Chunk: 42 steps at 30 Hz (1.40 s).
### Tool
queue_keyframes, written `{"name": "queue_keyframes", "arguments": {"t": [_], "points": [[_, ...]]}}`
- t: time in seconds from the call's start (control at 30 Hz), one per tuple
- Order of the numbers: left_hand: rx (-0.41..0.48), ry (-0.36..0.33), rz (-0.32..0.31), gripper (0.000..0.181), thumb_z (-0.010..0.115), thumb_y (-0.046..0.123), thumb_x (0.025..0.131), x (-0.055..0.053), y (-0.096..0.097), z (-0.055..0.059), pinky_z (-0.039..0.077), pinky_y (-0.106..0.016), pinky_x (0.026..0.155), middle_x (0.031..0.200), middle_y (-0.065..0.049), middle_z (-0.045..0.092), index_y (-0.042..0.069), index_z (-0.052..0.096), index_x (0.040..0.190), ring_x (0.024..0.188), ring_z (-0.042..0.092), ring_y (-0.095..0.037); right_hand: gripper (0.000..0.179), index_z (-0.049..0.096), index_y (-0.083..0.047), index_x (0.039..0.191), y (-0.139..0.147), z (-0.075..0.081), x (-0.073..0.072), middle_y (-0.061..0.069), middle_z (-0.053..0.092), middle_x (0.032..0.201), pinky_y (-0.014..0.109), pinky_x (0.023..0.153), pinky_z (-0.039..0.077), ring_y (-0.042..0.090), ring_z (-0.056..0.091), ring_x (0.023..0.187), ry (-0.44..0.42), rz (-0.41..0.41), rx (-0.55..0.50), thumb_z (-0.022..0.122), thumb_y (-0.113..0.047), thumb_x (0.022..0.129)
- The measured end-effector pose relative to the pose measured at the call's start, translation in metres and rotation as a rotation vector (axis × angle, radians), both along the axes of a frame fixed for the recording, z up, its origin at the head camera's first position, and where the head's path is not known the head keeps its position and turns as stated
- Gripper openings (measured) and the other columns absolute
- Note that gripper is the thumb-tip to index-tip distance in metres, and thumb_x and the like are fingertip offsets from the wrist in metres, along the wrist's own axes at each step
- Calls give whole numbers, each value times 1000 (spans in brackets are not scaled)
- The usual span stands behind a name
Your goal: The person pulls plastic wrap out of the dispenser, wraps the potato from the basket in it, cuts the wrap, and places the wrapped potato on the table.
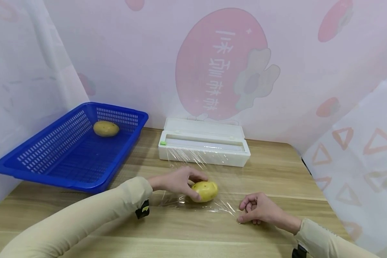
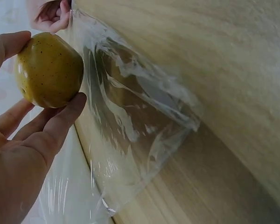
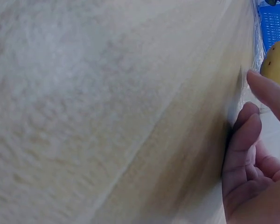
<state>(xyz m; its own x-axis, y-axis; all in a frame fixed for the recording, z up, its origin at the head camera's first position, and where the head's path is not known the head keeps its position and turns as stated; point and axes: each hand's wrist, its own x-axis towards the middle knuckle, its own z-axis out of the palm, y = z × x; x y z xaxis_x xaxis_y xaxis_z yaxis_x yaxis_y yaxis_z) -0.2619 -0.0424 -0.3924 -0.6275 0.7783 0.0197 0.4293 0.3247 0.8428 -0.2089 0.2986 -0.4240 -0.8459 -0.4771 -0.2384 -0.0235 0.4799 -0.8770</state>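
The left hand (image 1: 180, 182) has its grip closed on a potato (image 1: 205, 191), held between thumb and fingertips above the plastic film (image 2: 126, 116) near the middle of the desk (image 1: 277, 175); whether the potato touches the film cannot be told. The right hand (image 1: 259, 209) is positioned low, just beside the film's near right edge; its fingers are loosely curled, thumb and fingertips stand apart, and its grip contains no visible item. The film extends from the white box (image 1: 213, 159), located behind the potato with its lid raised and a green piece (image 1: 163, 143) at its left end. No label can be read on the box. A blue basket (image 1: 45, 179) at the left contains a second potato (image 1: 106, 129). On the backdrop (image 1: 142, 64), a printed strawberry (image 1: 193, 71) carries pale characters (image 1: 217, 68), apparently inverted and not reliably legible. Small print on the right sleeve (image 1: 322, 238) is too faint to read.
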Motion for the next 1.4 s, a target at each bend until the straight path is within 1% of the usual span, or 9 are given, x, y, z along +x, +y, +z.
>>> {"name": "queue_keyframes", "arguments": {"t": [0.2, 0.37, 0.5, 0.63, 0.77, 0.93, 1.1, 1.23, 1.4], "points": [[-42, -34, -5, 76, 86, 22, 75, -3, -6, -7, 43, -37, 101, 136, -13, 57, -2, 51, 138, 121, 54, -17, 36, 65, 5, 94, 0, 0, -1, 4, 55, 64, 22, 43, 44, 13, 50, 49, -16, 10, -33, 89, -9, 72], [-49, -85, -11, 75, 85, 24, 76, -2, -12, -8, 44, -36, 99, 136, -7, 57, 4, 51, 140, 121, 54, -17, 36, 64, 6, 94, 0, 1, -2, 4, 56, 64, 21, 44, 44, 12, 50, 49, -7, 27, -34, 88, -10, 72], [-27, -103, -16, 68, 84, 22, 79, 0, -15, -9, 46, -34, 97, 130, -3, 60, 5, 54, 137, 118, 56, -19, 38, 64, 6, 96, 0, 2, -2, 4, 56, 65, 19, 44, 43, 9, 49, 51, 2, 50, -31, 89, -9, 71], [6, -88, -14, 65, 83, 19, 80, 2, -16, -10, 48, -32, 94, 121, -1, 61, 2, 55, 136, 112, 57, -20, 38, 66, 3, 98, 0, 2, -2, 6, 57, 69, 17, 45, 40, 7, 48, 53, 37, 75, -21, 90, -9, 70], [27, -70, -9, 64, 82, 17, 81, 3, -17, -11, 49, -32, 92, 118, -2, 61, -1, 54, 135, 111, 57, -21, 37, 70, -1, 98, -1, 3, 0, 10, 58, 72, 16, 48, 39, 7, 47, 56, 89, 115, -15, 90, -9, 69], [50, -92, 3, 62, 82, 14, 81, 5, -22, -12, 49, -34, 93, 123, -5, 59, -1, 54, 135, 113, 55, -23, 36, 72, -4, 98, -2, 1, 3, 15, 60, 72, 15, 51, 40, 5, 48, 58, 165, 171, -33, 90, -11, 68], [47, -123, 53, 65, 84, 20, 80, 9, -31, -10, 50, -35, 93, 133, -10, 55, 5, 55, 136, 114, 57, -27, 36, 74, -6, 100, -3, 0, 5, 16, 61, 74, 16, 51, 43, 4, 50, 60, 211, 212, -49, 90, -14, 69], [55, -73, 76, 65, 85, 24, 79, 13, -36, -8, 48, -39, 95, 132, -10, 57, 5, 57, 134, 116, 56, -28, 35, 74, -8, 100, -3, 2, 4, 11, 61, 74, 18, 52, 44, 4, 51, 61, 237, 224, -41, 90, -15, 69], [13, -43, 51, 72, 89, 27, 73, 22, -35, -8, 48, -39, 94, 129, -8, 59, 4, 58, 133, 114, 56, -27, 35, 74, -7, 101, -4, 2, 4, 8, 61, 75, 19, 53, 45, 5, 51, 62, 235, 237, -31, 89, -15, 70]]}}
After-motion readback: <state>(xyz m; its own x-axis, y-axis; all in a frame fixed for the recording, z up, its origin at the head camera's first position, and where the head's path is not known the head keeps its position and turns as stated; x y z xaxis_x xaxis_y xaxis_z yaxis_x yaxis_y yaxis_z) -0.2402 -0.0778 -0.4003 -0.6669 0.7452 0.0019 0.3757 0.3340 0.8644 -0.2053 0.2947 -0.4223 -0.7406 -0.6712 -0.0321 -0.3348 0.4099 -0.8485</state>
